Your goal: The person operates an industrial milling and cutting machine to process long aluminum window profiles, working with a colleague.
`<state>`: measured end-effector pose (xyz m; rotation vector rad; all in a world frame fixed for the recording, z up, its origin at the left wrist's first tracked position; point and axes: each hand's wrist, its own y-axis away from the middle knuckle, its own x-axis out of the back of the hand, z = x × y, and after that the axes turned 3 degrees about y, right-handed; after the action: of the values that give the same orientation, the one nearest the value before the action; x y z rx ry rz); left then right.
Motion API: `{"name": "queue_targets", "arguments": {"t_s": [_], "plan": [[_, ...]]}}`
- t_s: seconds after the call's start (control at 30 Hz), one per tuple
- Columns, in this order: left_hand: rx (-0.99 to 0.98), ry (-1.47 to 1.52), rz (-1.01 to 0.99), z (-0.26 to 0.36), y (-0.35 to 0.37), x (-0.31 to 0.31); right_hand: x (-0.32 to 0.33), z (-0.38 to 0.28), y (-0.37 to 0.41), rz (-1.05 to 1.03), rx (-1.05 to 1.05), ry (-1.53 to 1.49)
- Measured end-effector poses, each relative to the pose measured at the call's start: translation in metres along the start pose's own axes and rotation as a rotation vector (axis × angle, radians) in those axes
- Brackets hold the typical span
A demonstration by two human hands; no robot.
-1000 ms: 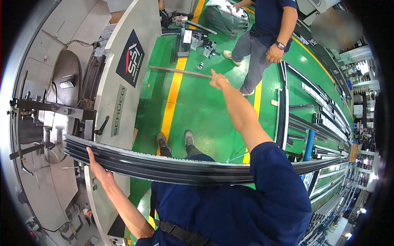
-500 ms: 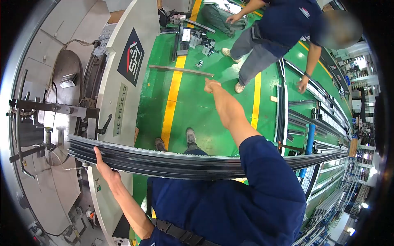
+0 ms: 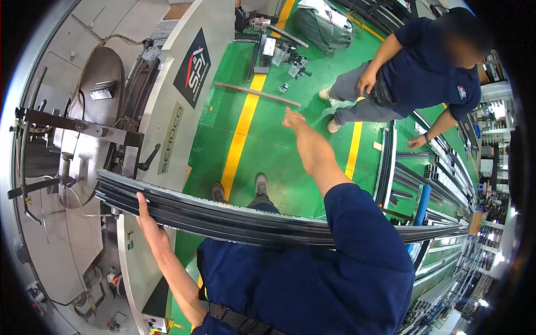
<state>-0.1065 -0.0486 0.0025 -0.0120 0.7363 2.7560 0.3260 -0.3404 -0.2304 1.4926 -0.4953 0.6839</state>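
Fingers of the left hand (image 3: 153, 229) are bent around the profile (image 3: 234, 223) near its left end, one digit laid up along the dark face; the others are hidden. That end lies beside the machine (image 3: 58, 125); whether it rests there, I cannot tell. From there the profile runs across the front of the body, behind the right sleeve (image 3: 365, 223), and out to the far right.

It looks like coated metal: stiff, not very heavy for its length, but awkward to balance and likely to swing. The smooth face could slip and probably scratches easily. Two well-spaced holds from beneath, either side of the middle, should suit it; the cut end may be sharp. Print on its upper edge is too small to read.

On the white panel (image 3: 215, 36), the plaque (image 3: 171, 137) reads "SCHÜCO" and the dark sign (image 3: 192, 68) "SPI", with a smaller line I cannot read surely.

Further right, a thin bar (image 3: 254, 93) lies on the green floor (image 3: 279, 148). The right hand (image 3: 294, 119) is near its end, fingers partly curled, how tightly I cannot tell; nothing shows in them. At far right, a co-worker's shirt (image 3: 430, 72) has a logo too small to read.
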Motion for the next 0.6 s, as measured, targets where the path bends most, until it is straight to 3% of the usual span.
{"name": "queue_targets", "arguments": {"t_s": [0.37, 0.43, 0.5, 0.53, 0.6], "plan": [[-0.005, -0.035, 0.022, 0.000, 0.003, -0.003, -0.016, -0.001, -0.012, -0.024, 0.098, -0.075], [-0.024, -0.036, 0.024, -0.001, 0.000, -0.003, -0.051, -0.015, -0.025, 0.183, 0.484, 0.012], [-0.038, -0.024, 0.022, -0.006, -0.005, 0.002, -0.025, -0.047, 0.115, -0.138, 0.711, -0.517], [-0.018, -0.004, 0.023, -0.006, -0.004, 0.002, -0.007, -0.058, 0.187, -0.413, 0.705, -0.617], [0.014, 0.002, 0.025, -0.001, -0.003, -0.002, 0.007, -0.066, 0.285, -0.582, 0.930, -0.611]]}}
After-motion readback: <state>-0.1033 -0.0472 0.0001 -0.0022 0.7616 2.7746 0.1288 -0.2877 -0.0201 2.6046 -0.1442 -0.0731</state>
